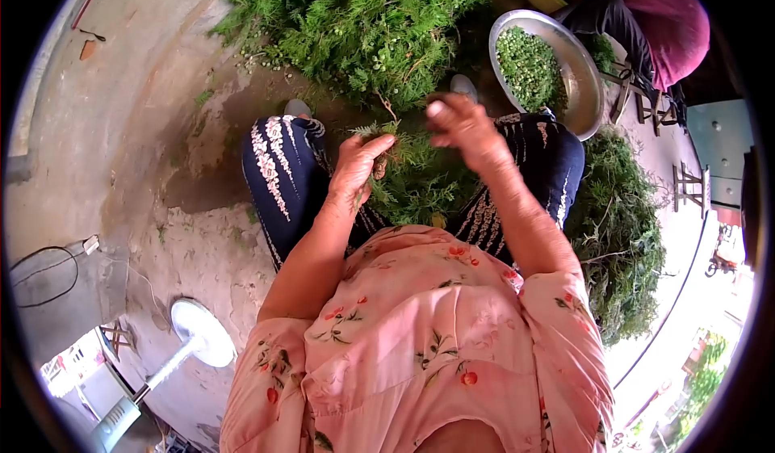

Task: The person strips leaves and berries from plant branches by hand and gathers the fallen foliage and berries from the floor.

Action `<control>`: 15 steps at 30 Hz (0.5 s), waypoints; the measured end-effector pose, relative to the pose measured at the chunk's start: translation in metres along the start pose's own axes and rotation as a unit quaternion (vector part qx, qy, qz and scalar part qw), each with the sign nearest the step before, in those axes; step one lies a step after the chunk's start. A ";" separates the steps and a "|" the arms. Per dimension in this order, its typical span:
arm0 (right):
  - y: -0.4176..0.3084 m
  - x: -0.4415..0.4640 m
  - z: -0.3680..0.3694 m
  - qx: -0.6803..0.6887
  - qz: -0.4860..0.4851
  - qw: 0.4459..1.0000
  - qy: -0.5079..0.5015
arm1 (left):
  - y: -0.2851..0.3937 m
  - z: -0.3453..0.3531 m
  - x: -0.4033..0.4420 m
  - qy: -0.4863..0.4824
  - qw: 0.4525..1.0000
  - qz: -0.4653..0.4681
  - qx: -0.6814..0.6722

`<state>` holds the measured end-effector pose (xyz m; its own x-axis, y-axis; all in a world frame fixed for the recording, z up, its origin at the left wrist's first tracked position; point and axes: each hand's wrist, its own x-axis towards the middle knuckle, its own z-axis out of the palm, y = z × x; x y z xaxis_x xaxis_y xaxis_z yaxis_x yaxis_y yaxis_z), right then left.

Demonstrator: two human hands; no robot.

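Head view: left hand [358, 162] holds a leafy sprig [413, 148] between the knees [278, 158], fingers closed on it. Right hand [468, 130] just beside, fingers partly curled; whether they grip anything, cannot tell. Step judged: picking over the sprig. Next calls for steady left hold, light right pinch.

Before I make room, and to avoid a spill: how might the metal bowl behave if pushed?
The metal bowl would probably stay stiff, since its wall looks like shiny metal. It may feel lopsided, as the green bits lie mostly toward one side. Those bits look small and loose, so a hard push could make them shift.
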<state>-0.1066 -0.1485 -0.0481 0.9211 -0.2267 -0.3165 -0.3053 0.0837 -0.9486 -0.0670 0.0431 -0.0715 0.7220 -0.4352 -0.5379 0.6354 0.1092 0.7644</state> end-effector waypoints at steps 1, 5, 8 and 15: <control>0.004 -0.007 0.018 0.009 0.021 1.000 -0.019 | -0.002 0.000 0.000 0.001 0.999 0.034 0.023; 0.029 -0.005 0.050 0.166 0.082 0.981 -0.047 | -0.002 -0.004 0.001 -0.030 0.996 0.053 0.065; 0.037 -0.005 0.056 0.257 0.066 0.964 0.014 | 0.003 -0.003 -0.003 -0.038 0.997 0.032 0.056; 0.033 -0.014 0.044 0.278 0.031 0.957 0.079 | 0.000 -0.003 0.000 -0.040 0.994 -0.030 -0.100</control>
<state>-0.1191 -0.1001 -0.0745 0.8441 -0.3450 -0.4104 -0.1410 0.5957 -0.7908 -0.0664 0.0457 -0.0726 0.6618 -0.5159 -0.5439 0.7241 0.2519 0.6421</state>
